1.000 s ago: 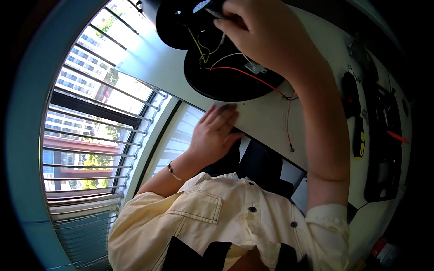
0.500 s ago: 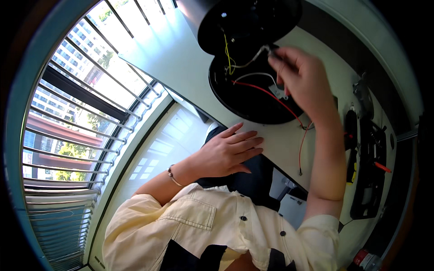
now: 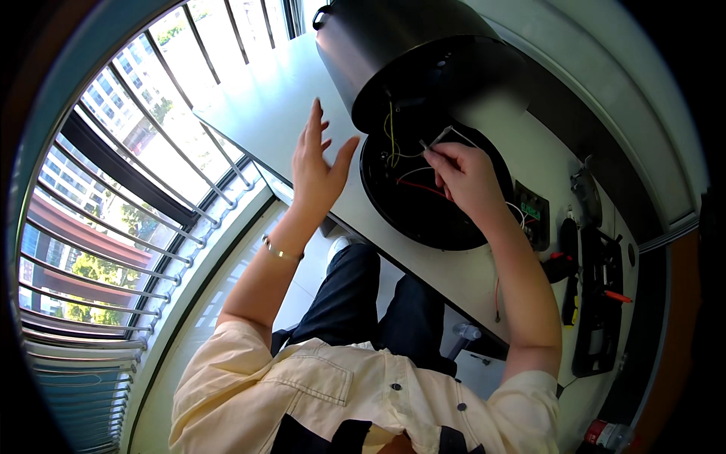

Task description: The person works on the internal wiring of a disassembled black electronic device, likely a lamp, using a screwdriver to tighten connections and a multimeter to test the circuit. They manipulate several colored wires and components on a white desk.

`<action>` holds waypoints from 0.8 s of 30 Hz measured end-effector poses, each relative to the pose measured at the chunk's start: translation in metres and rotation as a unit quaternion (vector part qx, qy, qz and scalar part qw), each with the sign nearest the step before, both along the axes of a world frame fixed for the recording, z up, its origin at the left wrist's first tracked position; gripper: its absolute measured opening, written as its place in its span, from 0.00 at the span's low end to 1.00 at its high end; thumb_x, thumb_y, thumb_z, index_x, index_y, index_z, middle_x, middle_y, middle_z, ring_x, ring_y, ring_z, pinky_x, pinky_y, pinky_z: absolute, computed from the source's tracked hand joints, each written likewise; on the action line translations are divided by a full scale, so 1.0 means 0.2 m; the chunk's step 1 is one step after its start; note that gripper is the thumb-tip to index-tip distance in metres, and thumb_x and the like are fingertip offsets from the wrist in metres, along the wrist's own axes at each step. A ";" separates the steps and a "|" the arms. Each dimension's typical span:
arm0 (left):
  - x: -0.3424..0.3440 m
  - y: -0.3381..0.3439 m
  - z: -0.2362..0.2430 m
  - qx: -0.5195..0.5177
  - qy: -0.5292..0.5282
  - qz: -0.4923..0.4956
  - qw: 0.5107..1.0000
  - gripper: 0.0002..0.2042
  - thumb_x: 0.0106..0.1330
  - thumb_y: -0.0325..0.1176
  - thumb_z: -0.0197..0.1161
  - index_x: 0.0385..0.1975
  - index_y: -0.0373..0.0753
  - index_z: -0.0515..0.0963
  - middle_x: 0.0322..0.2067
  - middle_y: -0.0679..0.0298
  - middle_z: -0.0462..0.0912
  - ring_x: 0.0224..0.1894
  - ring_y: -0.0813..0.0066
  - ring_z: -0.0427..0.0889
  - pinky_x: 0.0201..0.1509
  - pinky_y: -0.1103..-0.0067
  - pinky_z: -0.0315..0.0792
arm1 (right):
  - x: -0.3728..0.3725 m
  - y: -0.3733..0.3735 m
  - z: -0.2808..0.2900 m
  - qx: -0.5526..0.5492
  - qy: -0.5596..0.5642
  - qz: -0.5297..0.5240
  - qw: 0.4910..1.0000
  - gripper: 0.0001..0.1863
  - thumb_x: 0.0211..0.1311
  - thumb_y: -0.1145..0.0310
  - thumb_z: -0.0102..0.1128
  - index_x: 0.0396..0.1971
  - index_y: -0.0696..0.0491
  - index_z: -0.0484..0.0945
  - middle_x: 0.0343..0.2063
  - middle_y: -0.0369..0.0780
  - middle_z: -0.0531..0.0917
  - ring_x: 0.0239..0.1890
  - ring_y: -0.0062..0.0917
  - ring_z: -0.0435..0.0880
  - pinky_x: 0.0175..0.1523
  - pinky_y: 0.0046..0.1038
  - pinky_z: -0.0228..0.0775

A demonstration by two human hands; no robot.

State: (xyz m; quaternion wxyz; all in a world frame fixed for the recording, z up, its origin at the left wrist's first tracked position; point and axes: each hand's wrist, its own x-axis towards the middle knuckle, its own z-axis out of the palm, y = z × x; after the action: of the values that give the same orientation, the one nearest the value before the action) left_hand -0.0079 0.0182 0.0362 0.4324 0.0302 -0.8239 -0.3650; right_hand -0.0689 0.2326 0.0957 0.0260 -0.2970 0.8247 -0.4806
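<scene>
The left hand (image 3: 316,168) has lifted off the white table (image 3: 249,98) and now hovers spread beside the black lamp housing (image 3: 423,68), where the right hand (image 3: 465,178) pinches a white wire (image 3: 441,136) above its round base (image 3: 423,204).

Smooth black metal lamp shade (image 3: 408,53) with soft satin sheen; matt black round base (image 3: 423,219); plastic-coated yellow, white, red wires (image 3: 412,185); smooth matt white worktop (image 3: 257,98); thin metal bracelet (image 3: 280,251); cream cloth shirt (image 3: 325,393).
</scene>
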 end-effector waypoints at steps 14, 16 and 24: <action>-0.40 0.01 -0.06 0.129 -0.061 -0.010 0.990 0.42 0.60 0.24 0.53 0.69 0.43 0.31 0.41 0.36 0.78 0.43 0.36 0.77 0.44 0.61 0.72 | -0.22 -0.31 0.00 0.117 0.322 -0.096 0.935 0.08 0.60 0.66 0.54 0.27 0.53 0.80 0.22 0.43 0.81 0.26 0.38 0.81 0.31 0.37 0.73; -0.40 0.01 -0.07 0.139 -0.059 -0.023 0.988 0.42 0.59 0.22 0.51 0.69 0.45 0.31 0.42 0.36 0.77 0.46 0.36 0.76 0.46 0.61 0.72 | -0.24 -0.32 -0.01 0.126 0.358 -0.103 0.919 0.08 0.60 0.66 0.55 0.27 0.52 0.79 0.22 0.42 0.81 0.26 0.38 0.81 0.31 0.38 0.73; -0.43 -0.03 -0.12 0.072 -0.011 -0.049 0.996 0.45 0.52 0.19 0.48 0.67 0.37 0.26 0.37 0.34 0.77 0.39 0.34 0.76 0.39 0.57 0.71 | -0.28 -0.35 0.01 0.175 0.377 -0.090 0.905 0.08 0.58 0.66 0.54 0.23 0.52 0.79 0.20 0.43 0.80 0.26 0.39 0.81 0.30 0.38 0.72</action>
State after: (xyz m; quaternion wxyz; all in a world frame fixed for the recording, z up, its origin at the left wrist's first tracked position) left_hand -0.0941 0.0119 0.0123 0.4015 0.0251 -0.8009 -0.4436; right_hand -0.1249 0.1629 0.0971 -0.2786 -0.3710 0.8671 -0.1814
